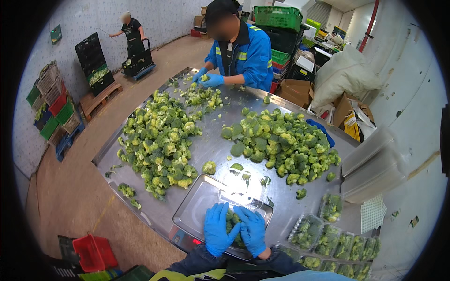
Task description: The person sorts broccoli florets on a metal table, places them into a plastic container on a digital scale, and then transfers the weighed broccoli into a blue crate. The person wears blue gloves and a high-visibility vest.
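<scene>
Both my hands wear blue gloves over a metal tray (191, 207) that rests on a scale (181, 236) with a lit red display. Between them lie broccoli florets (231, 220), in what looks like a clear plastic clamshell box (242, 191) whose upper part is lost in glare. My left hand (218, 228) cups the near-left side of the florets, fingers stretched forward. From the right, my right hand (251, 230) presses on them with its fingers slanting inward. The palms hide most of the box. A single floret (209, 167) lies just beyond the tray.
Broccoli heaps lie left (158, 140) and right (284, 140) on the steel table (211, 140). Filled clamshells (332, 239) stand at right, below stacked clear containers (372, 165). A co-worker (242, 52) handles broccoli opposite; another person (133, 35) stands by crates. A red crate (94, 253) sits lower left.
</scene>
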Tool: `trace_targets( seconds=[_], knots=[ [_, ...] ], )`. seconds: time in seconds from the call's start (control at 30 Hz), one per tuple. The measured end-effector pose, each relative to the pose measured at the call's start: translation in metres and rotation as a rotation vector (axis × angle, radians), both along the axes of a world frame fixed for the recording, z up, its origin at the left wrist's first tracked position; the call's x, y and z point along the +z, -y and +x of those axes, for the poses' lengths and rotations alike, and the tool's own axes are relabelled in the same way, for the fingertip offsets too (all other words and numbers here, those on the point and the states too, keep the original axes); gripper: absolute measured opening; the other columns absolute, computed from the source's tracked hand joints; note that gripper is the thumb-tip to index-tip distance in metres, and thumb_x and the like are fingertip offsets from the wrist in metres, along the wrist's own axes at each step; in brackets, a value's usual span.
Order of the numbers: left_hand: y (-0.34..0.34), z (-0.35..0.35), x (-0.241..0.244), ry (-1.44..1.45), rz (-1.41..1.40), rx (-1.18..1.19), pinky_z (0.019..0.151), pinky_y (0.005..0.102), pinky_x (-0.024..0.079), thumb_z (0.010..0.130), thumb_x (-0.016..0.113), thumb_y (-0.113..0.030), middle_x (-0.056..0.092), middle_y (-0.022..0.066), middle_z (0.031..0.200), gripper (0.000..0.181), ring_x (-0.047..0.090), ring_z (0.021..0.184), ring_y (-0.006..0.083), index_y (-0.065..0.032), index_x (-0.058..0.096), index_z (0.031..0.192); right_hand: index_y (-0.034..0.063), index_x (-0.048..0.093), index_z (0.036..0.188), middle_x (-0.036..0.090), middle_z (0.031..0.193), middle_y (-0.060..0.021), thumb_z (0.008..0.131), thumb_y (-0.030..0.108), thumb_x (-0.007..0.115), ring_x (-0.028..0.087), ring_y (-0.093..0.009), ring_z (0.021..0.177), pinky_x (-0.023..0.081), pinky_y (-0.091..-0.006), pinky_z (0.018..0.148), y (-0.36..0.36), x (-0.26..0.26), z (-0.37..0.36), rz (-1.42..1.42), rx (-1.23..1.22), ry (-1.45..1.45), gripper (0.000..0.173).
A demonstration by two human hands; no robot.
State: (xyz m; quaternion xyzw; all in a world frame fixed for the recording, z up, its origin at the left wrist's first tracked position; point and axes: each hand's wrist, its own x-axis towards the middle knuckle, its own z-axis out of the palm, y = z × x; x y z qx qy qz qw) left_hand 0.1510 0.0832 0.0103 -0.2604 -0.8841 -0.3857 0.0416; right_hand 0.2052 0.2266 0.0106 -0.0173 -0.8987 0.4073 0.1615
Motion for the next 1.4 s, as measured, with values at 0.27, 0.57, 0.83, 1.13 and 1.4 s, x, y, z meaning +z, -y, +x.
trace_targets(
  seconds=[0.27,0.57,0.83,1.13,1.4],
  knots=[
    [0.011,0.01,0.01,0.098,-0.051,-0.09,0.109,0.0557,0.029,0.08,0.07,-0.043,0.038,0.0328,0.14,0.085,0.038,0.13,0.0481,0.0019,0.037,0.144,0.0111,0.046,0.144,0.049,0.142,-0.0159,0.099,0.03,0.044,0.044,-0.034,0.132,0.025,-0.0502,0.111,-0.004,-0.013,0.008,0.013,0.015,0.081,0.048],
    [0.008,0.014,-0.007,-0.005,-0.2,-0.096,0.11,0.0621,0.017,0.082,0.063,-0.051,0.031,0.0286,0.147,0.081,0.025,0.138,0.0482,-0.008,0.038,0.145,0.004,0.056,0.132,0.058,0.129,-0.0219,0.091,0.018,0.057,0.049,-0.04,0.126,0.041,-0.046,0.094,-0.006,-0.018,0.008,0.14,-0.057,-0.121,0.043],
    [-0.007,-0.005,-0.02,-0.216,-0.187,0.07,0.111,0.0628,0.017,0.087,0.06,-0.042,0.048,0.0227,0.139,0.062,0.033,0.137,0.0436,-0.0009,0.051,0.133,0.0052,0.061,0.126,0.061,0.124,-0.02,0.092,0.015,0.056,0.056,-0.037,0.115,0.044,-0.0435,0.095,0.005,-0.04,-0.014,0.147,-0.221,-0.324,0.036],
    [-0.013,-0.019,-0.048,-0.375,-0.253,0.062,0.103,0.0481,0.038,0.09,0.054,-0.028,0.057,0.0192,0.129,0.04,0.049,0.123,0.0395,-0.0055,0.062,0.122,0.0041,0.055,0.13,0.059,0.123,-0.0167,0.096,0.03,0.052,0.055,-0.032,0.115,0.036,-0.0456,0.104,0.011,-0.025,0.006,0.122,-0.184,-0.295,0.043],
    [-0.017,-0.01,-0.035,-0.425,-0.024,0.071,0.083,0.0461,0.046,0.088,0.056,-0.023,0.065,0.0158,0.103,0.026,0.058,0.096,0.0375,-0.0061,0.069,0.102,0.0042,0.061,0.122,0.063,0.115,-0.0148,0.095,0.033,0.054,0.057,-0.032,0.109,0.039,-0.0455,0.098,0.009,-0.023,0.012,0.072,-0.17,-0.341,0.041]
  ],
)
